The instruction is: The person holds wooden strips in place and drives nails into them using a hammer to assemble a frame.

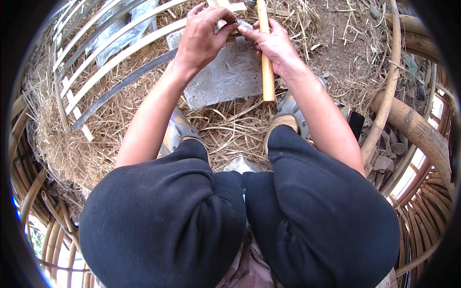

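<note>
My left hand (204, 37) is closed in a pinch, its thumb and forefinger meeting over a small dark thing too tiny to name. Close beside it, my right hand (278, 48) grips a hammer by its pale wooden handle (268, 79), which points down toward my feet. Only a bit of the dark hammer head shows at the top edge. The right thumb and fingertip reach to the left fingertips. Below both hands lies a grey concrete block (223, 79). A dark bamboo strip (122, 86) runs from the left toward the block, partly hidden behind my left wrist.
Pale bamboo strips (122, 55) form an open lattice at the left, with a clear plastic bag (117, 36) beneath. Straw and shavings (225, 127) cover the ground. Thick bamboo poles (415, 125) curve along the right, near a black phone (355, 124).
</note>
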`<action>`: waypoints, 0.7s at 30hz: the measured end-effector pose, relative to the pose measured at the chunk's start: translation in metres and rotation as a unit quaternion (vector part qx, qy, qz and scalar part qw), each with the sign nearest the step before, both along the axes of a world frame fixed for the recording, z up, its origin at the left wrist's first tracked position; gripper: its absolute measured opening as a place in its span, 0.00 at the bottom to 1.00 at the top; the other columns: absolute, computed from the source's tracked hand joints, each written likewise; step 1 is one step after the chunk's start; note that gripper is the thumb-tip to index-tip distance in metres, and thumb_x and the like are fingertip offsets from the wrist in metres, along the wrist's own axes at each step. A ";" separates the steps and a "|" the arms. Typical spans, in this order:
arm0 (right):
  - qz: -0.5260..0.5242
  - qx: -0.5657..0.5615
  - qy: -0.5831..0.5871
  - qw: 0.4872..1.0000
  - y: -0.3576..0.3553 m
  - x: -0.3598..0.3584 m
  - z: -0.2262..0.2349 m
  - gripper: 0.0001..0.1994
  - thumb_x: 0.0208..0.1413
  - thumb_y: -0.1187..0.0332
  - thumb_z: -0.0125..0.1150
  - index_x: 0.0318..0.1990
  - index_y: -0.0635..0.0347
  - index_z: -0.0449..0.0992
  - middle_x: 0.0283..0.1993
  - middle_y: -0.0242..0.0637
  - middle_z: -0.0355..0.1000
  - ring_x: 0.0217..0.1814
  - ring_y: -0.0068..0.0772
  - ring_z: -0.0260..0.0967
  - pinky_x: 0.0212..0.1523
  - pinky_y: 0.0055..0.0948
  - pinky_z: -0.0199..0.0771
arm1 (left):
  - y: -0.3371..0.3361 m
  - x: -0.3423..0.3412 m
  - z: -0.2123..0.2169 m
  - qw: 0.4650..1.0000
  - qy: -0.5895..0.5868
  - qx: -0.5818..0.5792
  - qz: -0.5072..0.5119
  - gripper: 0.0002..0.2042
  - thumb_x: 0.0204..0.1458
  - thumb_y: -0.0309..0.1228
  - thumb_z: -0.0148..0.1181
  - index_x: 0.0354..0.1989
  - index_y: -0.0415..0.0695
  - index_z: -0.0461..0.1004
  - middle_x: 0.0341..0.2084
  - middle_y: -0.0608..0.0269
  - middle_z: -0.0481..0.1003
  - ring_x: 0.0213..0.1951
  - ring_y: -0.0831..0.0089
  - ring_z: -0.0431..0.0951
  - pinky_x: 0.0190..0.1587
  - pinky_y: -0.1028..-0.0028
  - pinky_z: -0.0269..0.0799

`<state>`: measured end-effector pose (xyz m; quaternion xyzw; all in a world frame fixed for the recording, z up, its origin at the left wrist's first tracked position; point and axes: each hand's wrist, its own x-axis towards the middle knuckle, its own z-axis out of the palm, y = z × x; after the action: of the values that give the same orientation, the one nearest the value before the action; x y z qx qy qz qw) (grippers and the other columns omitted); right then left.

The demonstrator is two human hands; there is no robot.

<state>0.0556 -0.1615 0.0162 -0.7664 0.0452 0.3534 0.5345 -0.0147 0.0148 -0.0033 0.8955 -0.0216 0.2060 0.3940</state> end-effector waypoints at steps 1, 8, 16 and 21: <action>0.001 0.001 0.001 1.000 0.001 0.000 0.000 0.22 0.51 0.60 0.79 0.44 0.56 0.70 0.31 0.25 0.68 0.28 0.15 0.63 0.26 0.20 0.65 | 0.001 -0.001 0.000 1.000 0.003 0.001 -0.005 0.04 0.52 0.30 0.70 0.34 0.45 0.83 0.31 0.66 0.84 0.37 0.65 0.85 0.67 0.54 0.64; 0.001 0.009 -0.004 1.000 0.001 0.000 -0.002 0.22 0.51 0.59 0.79 0.44 0.55 0.70 0.31 0.24 0.68 0.27 0.15 0.63 0.26 0.20 0.65 | 0.007 0.002 -0.004 1.000 0.010 -0.019 -0.008 0.05 0.52 0.30 0.70 0.34 0.45 0.84 0.31 0.64 0.84 0.36 0.67 0.85 0.68 0.55 0.63; 0.003 -0.002 0.007 1.000 0.001 0.000 0.003 0.21 0.51 0.60 0.79 0.43 0.54 0.70 0.30 0.23 0.68 0.27 0.15 0.62 0.26 0.20 0.65 | 0.005 0.001 0.002 0.998 0.032 -0.055 0.000 0.05 0.50 0.28 0.71 0.35 0.44 0.85 0.31 0.65 0.84 0.37 0.70 0.84 0.57 0.64 0.72; 0.002 0.004 -0.005 1.000 0.002 0.001 0.001 0.24 0.50 0.65 0.79 0.46 0.60 0.68 0.28 0.30 0.70 0.25 0.19 0.66 0.22 0.24 0.66 | 0.004 -0.001 0.004 0.997 0.041 -0.060 0.006 0.06 0.50 0.28 0.71 0.36 0.43 0.85 0.32 0.62 0.84 0.39 0.68 0.83 0.52 0.68 0.74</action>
<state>0.0567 -0.1593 0.0167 -0.7661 0.0398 0.3504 0.5373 -0.0153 0.0192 0.0005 0.8778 0.0127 0.1726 0.4466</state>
